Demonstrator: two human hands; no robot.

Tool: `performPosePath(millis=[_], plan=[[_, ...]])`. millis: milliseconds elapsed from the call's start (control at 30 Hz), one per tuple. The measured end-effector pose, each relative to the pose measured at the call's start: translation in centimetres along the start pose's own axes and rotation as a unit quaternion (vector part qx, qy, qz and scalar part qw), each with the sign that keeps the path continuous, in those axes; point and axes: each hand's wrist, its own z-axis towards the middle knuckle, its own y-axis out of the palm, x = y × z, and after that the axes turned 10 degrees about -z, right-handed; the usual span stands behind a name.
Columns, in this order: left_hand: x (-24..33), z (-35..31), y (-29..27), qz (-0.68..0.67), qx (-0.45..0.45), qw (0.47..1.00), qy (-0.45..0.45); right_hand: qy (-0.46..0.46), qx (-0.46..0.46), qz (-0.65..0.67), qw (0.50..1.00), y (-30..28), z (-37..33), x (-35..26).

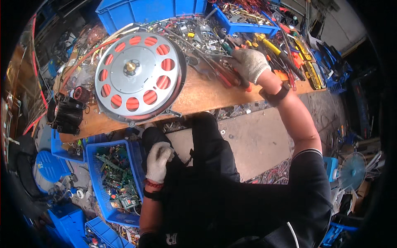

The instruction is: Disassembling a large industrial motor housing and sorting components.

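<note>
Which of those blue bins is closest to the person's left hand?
The blue crate heaped with green circuit boards, just left of the left hand; the other blue bins lie farther away.

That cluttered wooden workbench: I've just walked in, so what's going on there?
A person's white-gloved right hand is among metal hand tools with red and yellow handles at the right of the wooden workbench; whether it grips one is unclear. The white-gloved left hand is loosely curled off the bench, with nothing visible in it. Neither hand touches the round silver metal disc, which lies on the bench with orange-red material showing through its ring of holes.
</note>
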Motion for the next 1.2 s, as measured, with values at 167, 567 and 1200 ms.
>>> performPosePath(millis=[167, 567, 1200], plan=[[-0.7, 0.1, -0.3, 0.004, -0.005, 1.0, 0.008, -0.005, 0.025, -0.007, 1.0, -2.7, 2.7, -1.2], [-1.0, -0.7, -1.8, -0.052, 0.063, 0.997, 0.001, 0.014, 0.019, -0.033, 0.999, -2.2, 17.1, -8.7], [-2.5, -1.1, -4.4, -0.12, 0.084, 0.989, -0.027, 0.033, 0.025, -0.057, 0.998, -1.5, 19.9, -10.5]])
